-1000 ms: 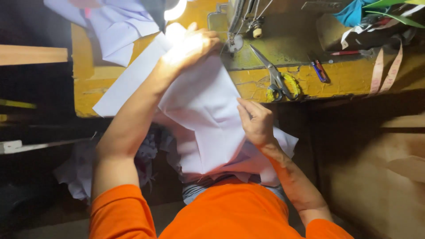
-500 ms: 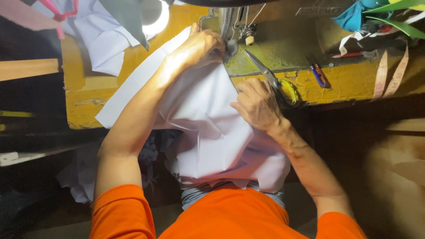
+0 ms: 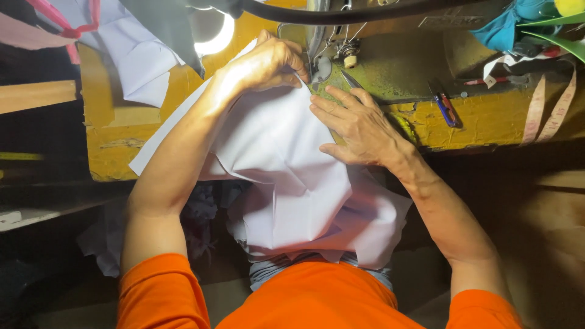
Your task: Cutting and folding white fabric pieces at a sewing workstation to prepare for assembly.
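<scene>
I am leaning over the yellow tabletop [image 3: 487, 119] with both hands on a piece of white fabric [image 3: 286, 164] that is spreading from the sewing machine [image 3: 365, 55] down over the near edge and into my lap. My left hand [image 3: 265, 61] is curling over the far end of the fabric, its fingers bent and bunching the cloth right beside the machine's needle area [image 3: 320, 64] (whether the fingertips are actually pinching a fold I cannot tell, since they are tucking under out of sight). My right hand [image 3: 356, 125] is lying open and flat, fingers spread, pressing the fabric down just on the near side of the needle; it is gripping nothing, only holding the cloth against the tabletop. The fabric is creasing between my two hands and hanging in loose folds below the tabletop's edge, above my orange shirt [image 3: 317, 298]. A round lamp [image 3: 213, 36] is glowing just beyond my left forearm. Further to the right a small blue-handled tool [image 3: 446, 109] is lying on the tabletop, well apart from my hands, and a pale measuring tape [image 3: 545, 106] is draping over the edge near the far right. More white cloth pieces [image 3: 137, 58] are lying at the upper left, beside a pink strap [image 3: 61, 24].
</scene>
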